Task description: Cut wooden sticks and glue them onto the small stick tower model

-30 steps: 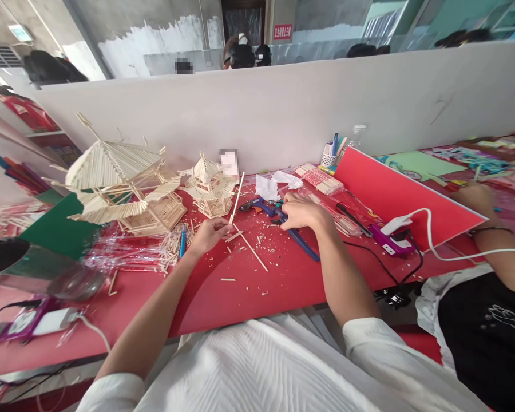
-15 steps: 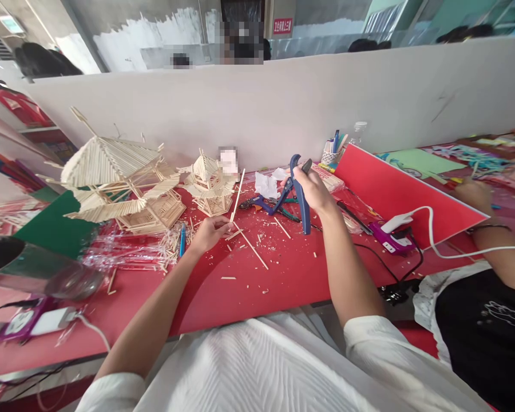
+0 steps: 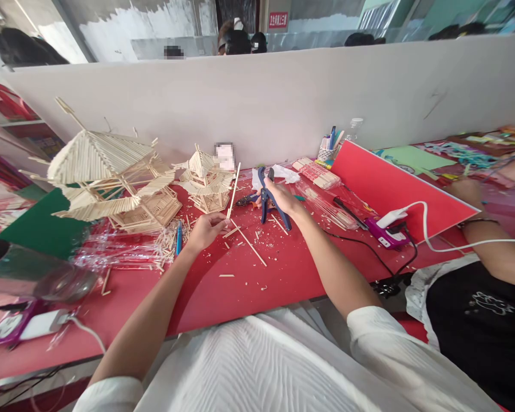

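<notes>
My left hand (image 3: 207, 230) pinches a thin wooden stick (image 3: 236, 186) near its lower end, with the stick pointing up and slightly right. To its right, my right hand (image 3: 282, 197) is closed round a pair of dark blue pliers (image 3: 264, 201); the two handles are spread apart. The pliers are apart from the stick. On the red table (image 3: 214, 303) below the hands lie a loose stick (image 3: 252, 247) and scattered wood bits. A small stick-built pavilion (image 3: 206, 186) stands beyond my left hand, with a larger stick pavilion (image 3: 107, 163) left of it.
A blue pen (image 3: 179, 237) lies beside my left wrist. Packs of sticks (image 3: 321, 173), a red board (image 3: 399, 183) and a purple power strip (image 3: 384, 232) are at right. A clear jar (image 3: 43, 274) lies at left. A co-worker's arm (image 3: 493, 234) reaches in from the right.
My right hand has brought the pliers leftward, closer to the stick in my left hand. The left hand keeps its pinch on the stick. The view has shifted slightly.
</notes>
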Available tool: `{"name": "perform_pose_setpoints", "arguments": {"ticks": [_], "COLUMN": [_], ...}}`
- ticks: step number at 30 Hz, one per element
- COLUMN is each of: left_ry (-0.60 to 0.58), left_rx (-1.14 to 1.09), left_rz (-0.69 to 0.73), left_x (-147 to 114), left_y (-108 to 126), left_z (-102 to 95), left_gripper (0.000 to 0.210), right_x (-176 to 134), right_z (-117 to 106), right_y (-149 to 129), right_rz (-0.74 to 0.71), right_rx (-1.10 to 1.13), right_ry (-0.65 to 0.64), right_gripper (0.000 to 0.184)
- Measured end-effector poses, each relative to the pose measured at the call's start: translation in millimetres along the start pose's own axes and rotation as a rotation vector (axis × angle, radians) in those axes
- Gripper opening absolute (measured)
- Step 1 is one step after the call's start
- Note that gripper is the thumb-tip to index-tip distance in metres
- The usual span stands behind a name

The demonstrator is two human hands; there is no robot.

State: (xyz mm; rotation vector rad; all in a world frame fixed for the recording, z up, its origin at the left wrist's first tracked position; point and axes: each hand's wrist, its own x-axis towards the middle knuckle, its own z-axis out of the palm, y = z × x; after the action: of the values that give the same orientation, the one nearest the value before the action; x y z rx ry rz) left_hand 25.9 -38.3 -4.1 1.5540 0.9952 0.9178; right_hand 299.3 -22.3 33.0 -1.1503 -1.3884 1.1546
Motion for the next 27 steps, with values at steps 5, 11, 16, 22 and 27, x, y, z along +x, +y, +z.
{"name": "perform_pose_setpoints", "arguments": {"ticks": [5,11,16,22,27], "left_ry": [0.028,0.022,0.024,0.015,0.01], "left_rx": [-0.007,0.008,0.022,0.022,0.005], "left_rz": [0.01,0.02,0.022,0.03,0.027], "left_x": [-0.6,-1.3,-1.4,-1.3,-1.1], "left_y": [2.3,2.0,2.0,1.8,0.8], "left_z": [-0.5,-1.6,-1.4,-0.6,-1.0], "left_gripper": [0.052,0.052,0.054,0.051,0.049], "right_x": [5.4,11.4,10.3,9.5,8.5], "right_z": [20.4,31.9,36.3,39.7,41.7], "right_y": [16.3,34.2,42.5,45.4,40.2], "right_rz": [-0.162,-0.239,-0.235,-0.202,-0.115], "right_rx": [-0.038,-0.016,-0.024,-0.09,-0.088], "right_ry": [0.114,0.226,0.224,0.293,0.336], "right_gripper": [0.074,0.07,0.067,0.071,0.073]}}
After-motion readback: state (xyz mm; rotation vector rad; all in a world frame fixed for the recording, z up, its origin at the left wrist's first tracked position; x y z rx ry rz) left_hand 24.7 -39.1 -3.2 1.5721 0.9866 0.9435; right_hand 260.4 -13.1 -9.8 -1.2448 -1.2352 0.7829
